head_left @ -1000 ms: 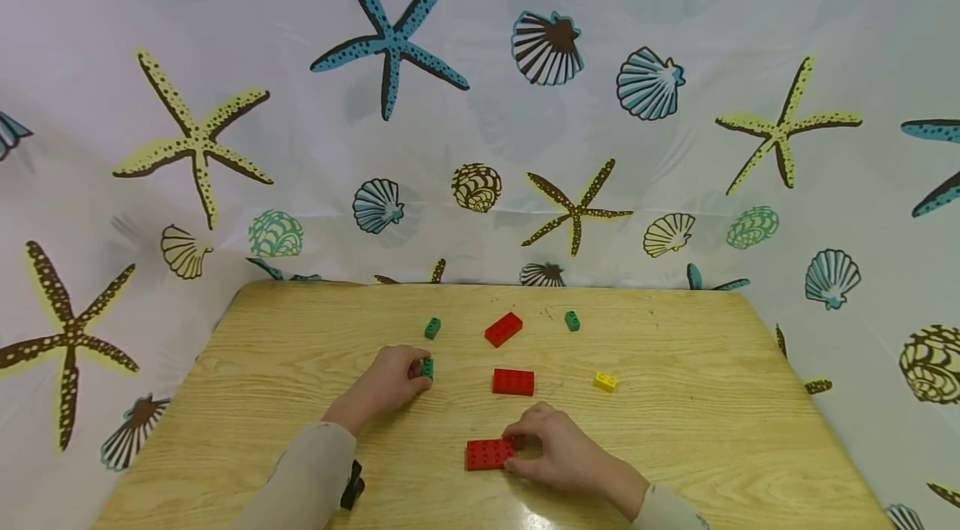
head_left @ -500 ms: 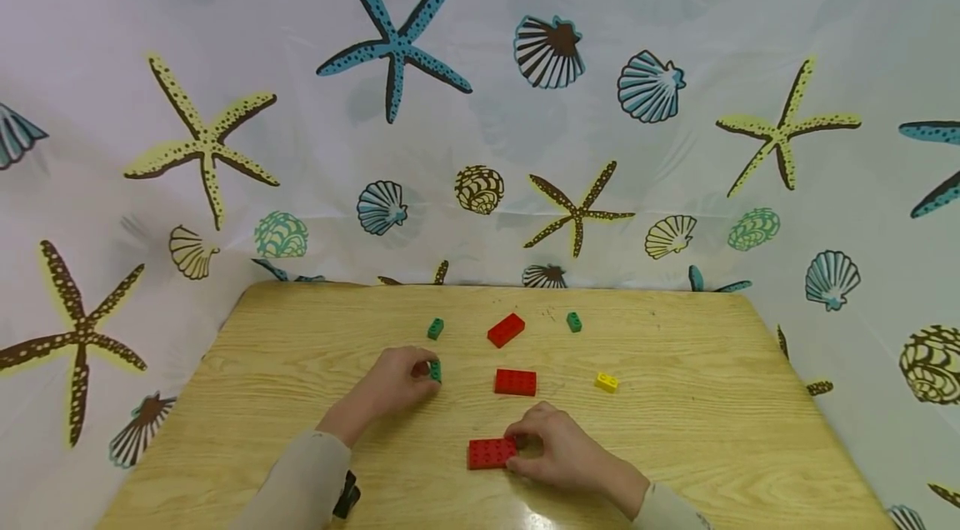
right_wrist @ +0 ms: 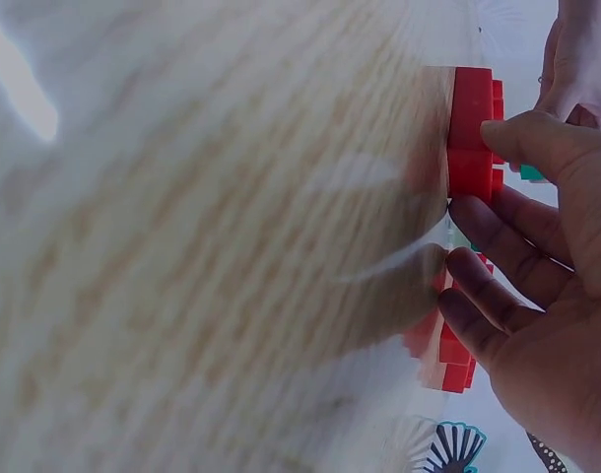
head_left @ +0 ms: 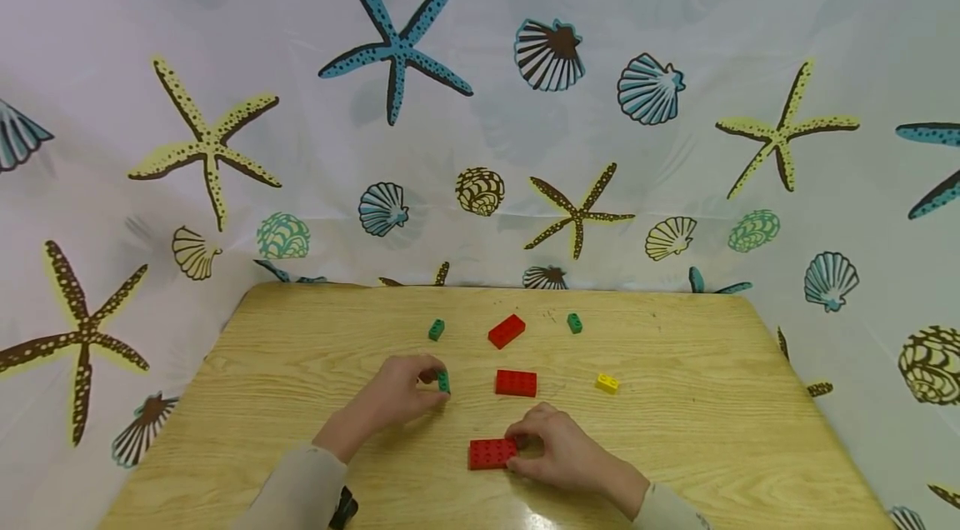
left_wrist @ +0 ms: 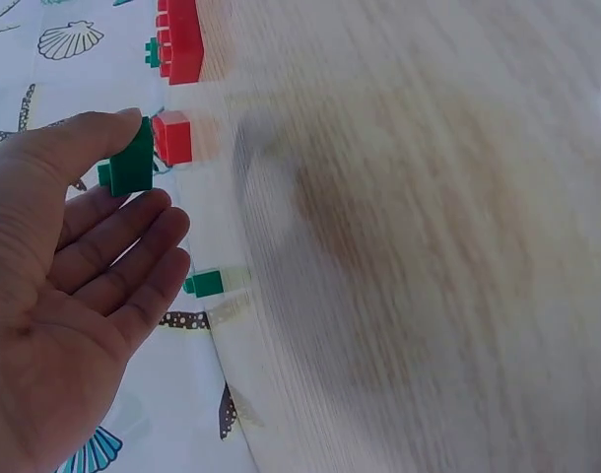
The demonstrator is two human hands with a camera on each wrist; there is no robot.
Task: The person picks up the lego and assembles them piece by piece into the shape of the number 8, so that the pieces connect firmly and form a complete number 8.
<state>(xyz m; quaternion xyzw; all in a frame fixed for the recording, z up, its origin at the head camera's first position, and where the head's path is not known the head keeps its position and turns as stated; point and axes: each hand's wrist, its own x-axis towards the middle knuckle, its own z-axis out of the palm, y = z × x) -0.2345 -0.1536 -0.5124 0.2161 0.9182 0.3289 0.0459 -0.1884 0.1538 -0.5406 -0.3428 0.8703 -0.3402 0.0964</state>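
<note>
My left hand [head_left: 393, 392] pinches a small green toy brick [head_left: 443, 381] between thumb and fingertips. In the left wrist view that green brick [left_wrist: 133, 163] is raised off the table, its studs turned toward the palm. Nearer the front, my right hand [head_left: 558, 451] grips the right end of a red brick [head_left: 489, 454] that lies studs up on the table. The right wrist view shows the thumb on one side of this red brick [right_wrist: 470, 108] and a finger at its other side, with the remaining fingers loosely bent.
Behind the hands lie a red brick [head_left: 516, 382], an angled red brick [head_left: 507, 331], a green brick [head_left: 437, 330], another green brick [head_left: 574, 322] and a yellow brick [head_left: 607, 383]. A patterned cloth [head_left: 480, 130] hangs beyond the wooden table [head_left: 712, 430].
My left hand has moved slightly right and toward the front with the green brick. My right hand stays at the red brick. The whole head view has shifted a little.
</note>
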